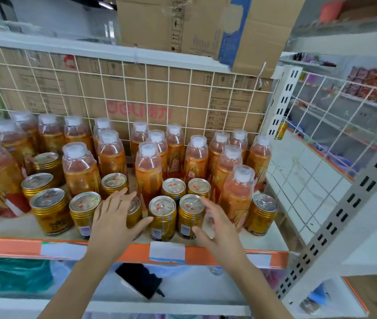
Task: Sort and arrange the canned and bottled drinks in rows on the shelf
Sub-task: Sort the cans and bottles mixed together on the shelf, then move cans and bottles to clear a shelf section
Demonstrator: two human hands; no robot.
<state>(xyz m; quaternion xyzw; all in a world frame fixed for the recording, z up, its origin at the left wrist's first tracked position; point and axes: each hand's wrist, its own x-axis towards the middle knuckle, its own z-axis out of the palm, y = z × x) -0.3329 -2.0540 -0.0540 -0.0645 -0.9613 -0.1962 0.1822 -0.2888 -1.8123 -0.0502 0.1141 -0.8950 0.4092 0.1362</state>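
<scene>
On the shelf [10,246], behind its orange front edge, the bottles [111,155] stand in ragged rows at the back. The gold cans [50,209] stand in front of them, several at the left end. My left grip [111,222] reaches in palm down, forearm rising from below. Its fingers spread over the top of a hidden can [135,211] and its thumb swings out to the can's right side, so the grip wraps that can and covers most of it. Just right stand a middle can [162,217] and a neighbour can [191,216], side by side. My right grip [219,226] hovers at the neighbour can, blurred and wide, fingers loosely spread, holding nothing; I cannot tell whether the thumb touches it. Further right a lone can [262,214] stands beside a front bottle [238,194].
</scene>
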